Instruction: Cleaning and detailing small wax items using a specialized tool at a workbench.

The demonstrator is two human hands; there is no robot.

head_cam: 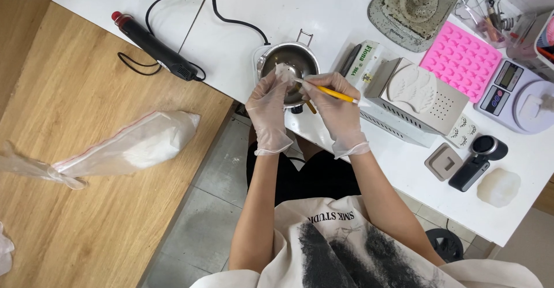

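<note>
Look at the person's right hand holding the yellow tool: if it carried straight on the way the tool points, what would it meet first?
Most likely the small white lump pinched in the left hand, over the metal pot; the right hand's yellow tool tip seems to touch it already.

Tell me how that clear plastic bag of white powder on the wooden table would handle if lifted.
The plastic bag looks limp and wrinkled, so probably floppy. Its white contents sit bunched at one end, so that end would likely sag. The loose, empty end probably trails.

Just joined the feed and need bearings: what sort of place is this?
Probably a small craft workbench for wax or soap casting: a metal melting pot, a pink silicone mould, a digital scale and a heat gun lie on the white table.
</note>
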